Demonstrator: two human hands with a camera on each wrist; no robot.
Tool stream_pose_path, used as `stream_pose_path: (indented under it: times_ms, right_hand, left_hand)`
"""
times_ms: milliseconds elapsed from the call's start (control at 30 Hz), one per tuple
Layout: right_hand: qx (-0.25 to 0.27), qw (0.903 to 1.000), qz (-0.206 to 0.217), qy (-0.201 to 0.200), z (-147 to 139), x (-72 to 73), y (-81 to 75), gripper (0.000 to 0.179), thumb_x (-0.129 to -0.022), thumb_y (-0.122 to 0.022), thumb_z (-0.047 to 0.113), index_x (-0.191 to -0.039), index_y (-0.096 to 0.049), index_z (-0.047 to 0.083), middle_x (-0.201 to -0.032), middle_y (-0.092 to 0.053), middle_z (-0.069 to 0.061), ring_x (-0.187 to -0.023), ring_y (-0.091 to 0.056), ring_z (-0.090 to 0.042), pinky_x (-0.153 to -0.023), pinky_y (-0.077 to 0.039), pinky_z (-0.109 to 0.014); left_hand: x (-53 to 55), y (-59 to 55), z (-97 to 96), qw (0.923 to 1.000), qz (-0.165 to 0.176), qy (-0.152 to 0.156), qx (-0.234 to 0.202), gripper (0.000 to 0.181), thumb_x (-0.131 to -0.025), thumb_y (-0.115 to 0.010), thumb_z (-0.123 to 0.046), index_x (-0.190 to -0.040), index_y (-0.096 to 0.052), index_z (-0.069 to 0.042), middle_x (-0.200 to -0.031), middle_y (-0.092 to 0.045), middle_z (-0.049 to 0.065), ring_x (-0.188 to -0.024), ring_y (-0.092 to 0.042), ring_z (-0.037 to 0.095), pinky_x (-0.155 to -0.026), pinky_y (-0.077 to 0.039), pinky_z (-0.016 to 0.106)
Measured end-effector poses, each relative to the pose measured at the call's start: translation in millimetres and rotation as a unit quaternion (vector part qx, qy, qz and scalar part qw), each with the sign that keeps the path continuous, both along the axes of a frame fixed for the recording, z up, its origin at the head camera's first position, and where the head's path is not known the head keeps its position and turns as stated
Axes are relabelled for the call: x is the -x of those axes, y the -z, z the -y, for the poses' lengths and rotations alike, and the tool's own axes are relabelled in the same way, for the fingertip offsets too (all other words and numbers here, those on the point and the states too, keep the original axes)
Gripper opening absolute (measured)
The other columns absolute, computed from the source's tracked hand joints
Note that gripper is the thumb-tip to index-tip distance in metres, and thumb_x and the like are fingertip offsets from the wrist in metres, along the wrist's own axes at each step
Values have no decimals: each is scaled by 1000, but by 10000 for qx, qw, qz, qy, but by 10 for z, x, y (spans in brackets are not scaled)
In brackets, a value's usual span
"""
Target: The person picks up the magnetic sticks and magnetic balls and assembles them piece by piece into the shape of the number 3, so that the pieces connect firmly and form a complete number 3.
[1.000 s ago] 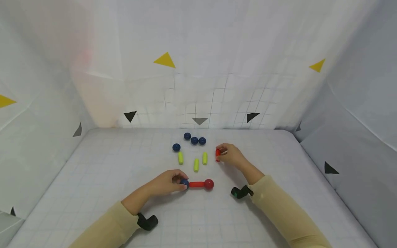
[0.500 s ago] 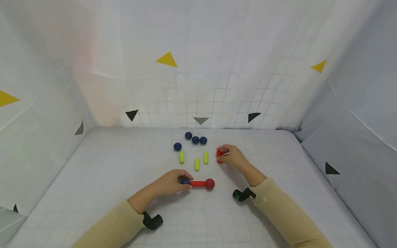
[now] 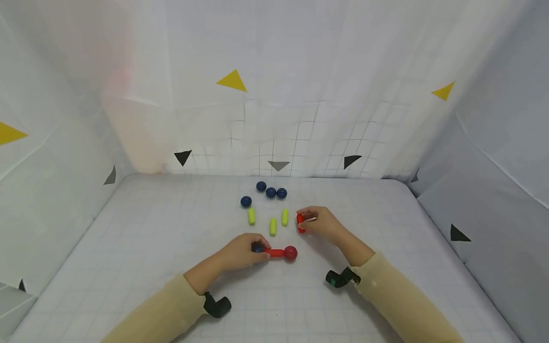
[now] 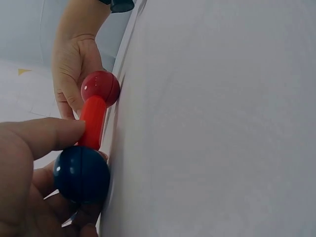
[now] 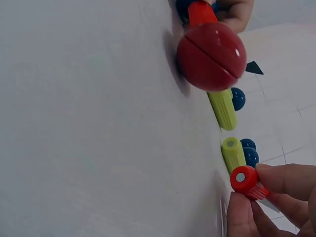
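Observation:
My left hand pinches a red magnetic rod close to the blue ball on its near end. At the rod's other end sits a red ball, so the three make one straight piece low over the table. My right hand holds a second red rod between thumb and fingers, with a silvery disc facing out of its end. This rod is beyond the red ball, apart from it and slightly to its right.
Three yellow-green rods lie mid-table, left of my right hand. Behind them are several loose blue balls, two of them side by side. White sheeting stands behind the white table and along both sides.
My left hand has slid right along the joined piece, its fingertips passing from the blue ball to the red rod. My right hand has brought the other red rod nearer to me.

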State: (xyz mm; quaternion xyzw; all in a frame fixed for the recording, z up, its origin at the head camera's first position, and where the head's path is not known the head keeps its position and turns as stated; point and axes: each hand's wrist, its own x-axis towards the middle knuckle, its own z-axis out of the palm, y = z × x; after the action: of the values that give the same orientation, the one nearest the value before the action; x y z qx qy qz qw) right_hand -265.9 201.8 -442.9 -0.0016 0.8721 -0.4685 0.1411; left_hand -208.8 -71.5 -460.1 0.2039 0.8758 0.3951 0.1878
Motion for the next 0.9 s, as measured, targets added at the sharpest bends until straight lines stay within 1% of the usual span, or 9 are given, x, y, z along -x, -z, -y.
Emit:
stream_pose_path:
  times_ms: [133, 300, 500, 633, 767, 900]
  right_hand:
    - [56, 9999, 142, -34, 4, -59, 15, 40, -88, -75, 8, -127, -68, 13, -121, -64, -10, -106, -61, -25, -79, -56, -31]
    - [145, 9995, 282, -76, 27, -104, 42, 37, -88, -75, 9, -124, -70, 16, -120, -64, -7, -103, -61, -23, -79, -56, -31]
    - [405, 9985, 333, -147, 68, -166, 37, 37, -88, -76, 10, -124, -69, 13, -120, -65, -8, -99, -61, -23, -78, -54, -30]
    - [476, 9982, 328, -160, 113, -206, 25, 37, -88, -76, 11, -125, -69, 11, -118, -65, -9, -98, -60, -23, -78, -55, -30]
    - [577, 9976, 349, -132, 148, -238, 18, 37, -88, -76, 8, -124, -69, 10, -117, -65, -10, -98, -61, -23, -78, -56, -30]
    - [623, 9973, 375, -95, 168, -244, 23, 36, -88, -76, 7, -124, -70, 9, -116, -64, -10, -99, -60, -23, -78, -56, -30]
  left_hand:
    - [-8, -4, -18, 10000, -36, -20, -18, 15, -92, -74, -29, -105, -70, -23, -95, -62, -7, -93, -54, 17, -86, -47, 38]
    - [-16, 5, -32, 10000, -73, -38, 12, 14, -92, -74, -30, -104, -70, -24, -94, -61, -7, -92, -54, 16, -85, -46, 37]
    - [-25, -8, -50, 10000, -67, -14, -59, 14, -92, -73, -30, -104, -70, -24, -94, -62, -7, -92, -54, 17, -85, -45, 39]
    - [-20, -6, -55, 9999, -93, -45, -56, 13, -92, -74, -30, -104, -71, -25, -94, -62, -8, -92, -54, 17, -85, -46, 38]
    - [-11, -1, -57, 9999, -124, -34, -35, 14, -92, -73, -30, -105, -71, -24, -93, -63, -8, -91, -55, 16, -85, -46, 37]
    - [1, 3, -61, 9999, -120, -42, -43, 13, -92, -73, -30, -104, -71, -25, -94, -62, -9, -91, -55, 16, -86, -46, 38]
